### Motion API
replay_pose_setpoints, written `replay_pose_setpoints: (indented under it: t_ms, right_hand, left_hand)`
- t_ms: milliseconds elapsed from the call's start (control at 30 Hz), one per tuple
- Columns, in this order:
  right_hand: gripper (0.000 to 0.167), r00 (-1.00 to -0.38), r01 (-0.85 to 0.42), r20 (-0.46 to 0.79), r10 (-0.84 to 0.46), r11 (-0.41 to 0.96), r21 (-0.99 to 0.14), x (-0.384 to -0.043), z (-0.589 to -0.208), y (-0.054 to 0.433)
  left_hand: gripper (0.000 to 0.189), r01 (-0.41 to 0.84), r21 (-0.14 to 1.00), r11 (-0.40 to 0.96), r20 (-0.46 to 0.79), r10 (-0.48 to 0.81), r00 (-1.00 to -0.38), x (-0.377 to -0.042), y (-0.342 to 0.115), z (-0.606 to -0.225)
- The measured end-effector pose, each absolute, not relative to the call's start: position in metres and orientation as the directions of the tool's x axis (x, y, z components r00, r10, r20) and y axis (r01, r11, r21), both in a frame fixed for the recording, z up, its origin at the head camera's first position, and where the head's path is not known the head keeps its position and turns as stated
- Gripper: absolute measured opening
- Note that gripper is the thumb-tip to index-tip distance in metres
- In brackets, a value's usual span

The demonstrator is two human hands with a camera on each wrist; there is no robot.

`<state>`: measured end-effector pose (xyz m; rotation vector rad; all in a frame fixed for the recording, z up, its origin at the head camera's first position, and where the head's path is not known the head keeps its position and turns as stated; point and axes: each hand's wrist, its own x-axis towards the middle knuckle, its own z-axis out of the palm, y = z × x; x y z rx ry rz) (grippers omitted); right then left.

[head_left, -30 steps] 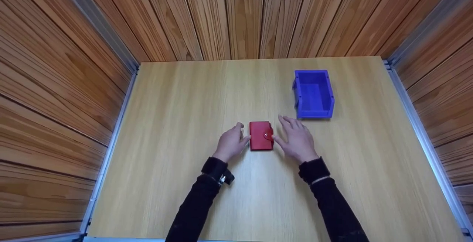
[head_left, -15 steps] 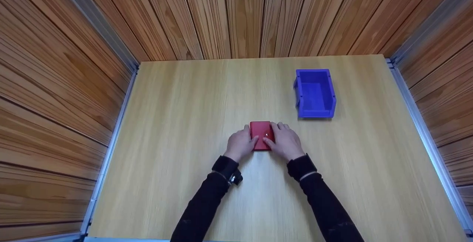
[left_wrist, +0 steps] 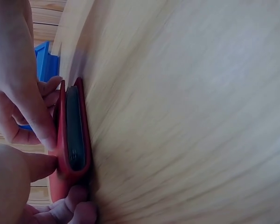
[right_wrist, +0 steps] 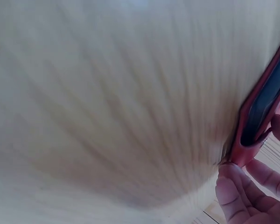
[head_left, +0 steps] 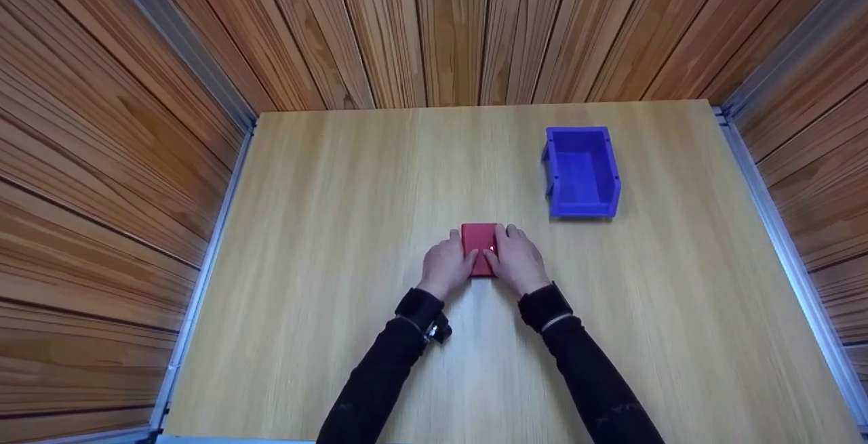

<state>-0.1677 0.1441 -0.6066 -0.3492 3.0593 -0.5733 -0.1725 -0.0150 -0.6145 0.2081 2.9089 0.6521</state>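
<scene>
Wallet (head_left: 480, 244), red, sits between both hands (head_left: 445, 265) (head_left: 517, 261), which pinch its left and right edges.

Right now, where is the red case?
In the head view, the red case is held between the left hand and right hand, near the middle of the table, below and left of the blue bin.

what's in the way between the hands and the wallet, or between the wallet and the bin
The left hand and right hand both grip the wallet, with nothing visible in between. Toward the bin, only the right hand's fingers intervene, at the wallet's right edge.
</scene>
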Motion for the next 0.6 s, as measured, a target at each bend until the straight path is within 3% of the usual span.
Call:
replay_pose_setpoints:
  t_ms: [333,600]
  right_hand:
    - [0.039,-0.969,-0.245,0.107,-0.221,0.911,-0.331,-0.1656,-0.6085,0.1423]
    - [0.032,-0.979,-0.202,0.088,-0.182,0.881,-0.428,-0.16,-0.6075,0.1472]
  left_hand:
    - [0.049,0.085,0.526,0.846,-0.088,0.153,-0.984,-0.1699,-0.0137,-0.6129]
    - [0.025,0.072,0.703,0.708,-0.037,0.138,-0.99,-0.168,-0.0067,-0.6067]
